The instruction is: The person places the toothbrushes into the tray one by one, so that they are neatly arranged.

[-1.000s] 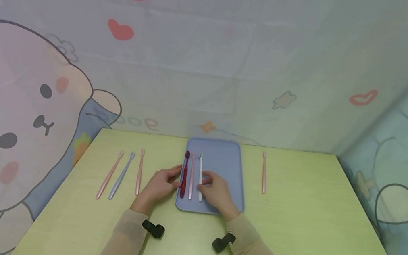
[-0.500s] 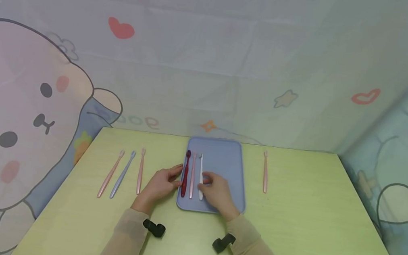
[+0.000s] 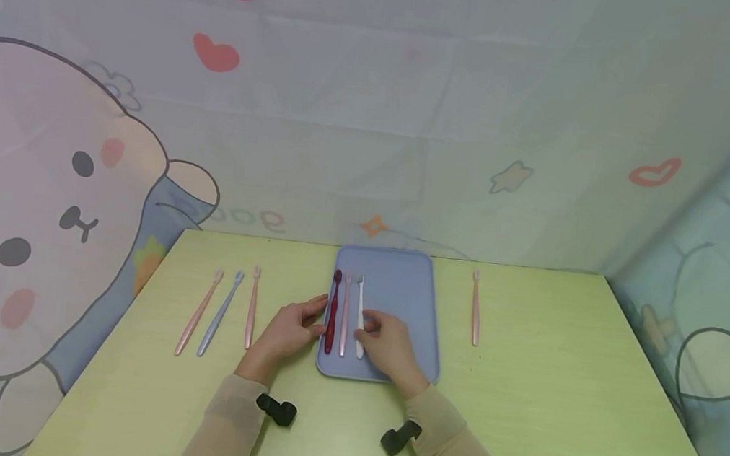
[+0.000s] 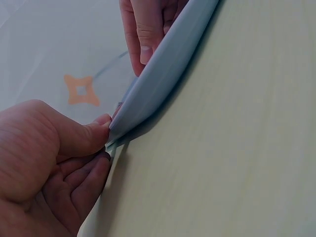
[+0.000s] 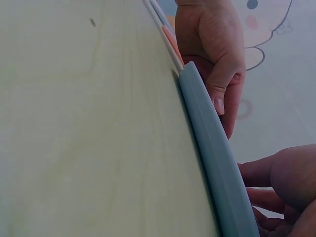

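Observation:
A blue tray [image 3: 401, 289] lies on the table with three toothbrushes set lengthwise on its left half. These are a dark red toothbrush [image 3: 332, 316], a pink toothbrush [image 3: 345, 317] and a white toothbrush [image 3: 360, 304]. My left hand [image 3: 286, 333] holds the tray's left rim; the left wrist view shows thumb and fingers pinching it. With thumb and fingers, my right hand [image 3: 390, 342] pinches the handle of the white toothbrush, which lies to the right of the pink one. In the right wrist view the tray wall hides the right fingertips.
Left of the tray, a pink toothbrush [image 3: 199, 313], a blue toothbrush [image 3: 221, 313] and another pink toothbrush [image 3: 251, 308] lie on the yellow-green table [image 3: 551, 404]. One more pink toothbrush [image 3: 476, 309] is to the right. A printed cloth [image 3: 401, 115] hangs behind the table.

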{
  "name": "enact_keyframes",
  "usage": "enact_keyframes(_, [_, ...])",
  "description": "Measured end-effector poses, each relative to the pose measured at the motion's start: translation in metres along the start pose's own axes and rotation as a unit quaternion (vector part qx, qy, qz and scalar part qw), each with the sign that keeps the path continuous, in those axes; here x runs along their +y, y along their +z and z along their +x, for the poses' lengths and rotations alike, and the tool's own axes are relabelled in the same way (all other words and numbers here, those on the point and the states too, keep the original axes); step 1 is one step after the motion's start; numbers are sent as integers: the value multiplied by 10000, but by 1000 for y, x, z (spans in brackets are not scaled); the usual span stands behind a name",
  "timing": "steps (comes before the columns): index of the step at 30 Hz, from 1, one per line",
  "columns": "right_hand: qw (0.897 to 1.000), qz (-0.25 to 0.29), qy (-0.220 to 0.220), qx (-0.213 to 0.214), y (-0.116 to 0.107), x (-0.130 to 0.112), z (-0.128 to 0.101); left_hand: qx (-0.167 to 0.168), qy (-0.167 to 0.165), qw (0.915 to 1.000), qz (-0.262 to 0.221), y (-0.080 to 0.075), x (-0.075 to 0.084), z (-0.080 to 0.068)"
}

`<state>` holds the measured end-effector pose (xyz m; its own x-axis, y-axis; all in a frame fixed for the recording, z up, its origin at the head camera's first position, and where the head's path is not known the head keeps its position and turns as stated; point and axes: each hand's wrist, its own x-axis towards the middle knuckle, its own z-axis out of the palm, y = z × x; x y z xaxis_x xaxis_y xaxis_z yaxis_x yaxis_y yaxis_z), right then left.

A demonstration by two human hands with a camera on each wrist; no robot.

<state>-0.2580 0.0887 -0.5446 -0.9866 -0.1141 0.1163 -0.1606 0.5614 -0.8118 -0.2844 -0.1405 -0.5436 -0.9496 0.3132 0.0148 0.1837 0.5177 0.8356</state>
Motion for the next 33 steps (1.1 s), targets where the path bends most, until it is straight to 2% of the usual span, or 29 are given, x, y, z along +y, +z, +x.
enact_keyframes(19, [9999, 105, 90, -55, 0, 5, 0, 16, 63, 10000, -40, 1, -2, 0])
enact_keyframes(33, [9998, -28, 175, -90, 0, 4, 1, 19, 103, 9999, 37, 1, -5, 1])
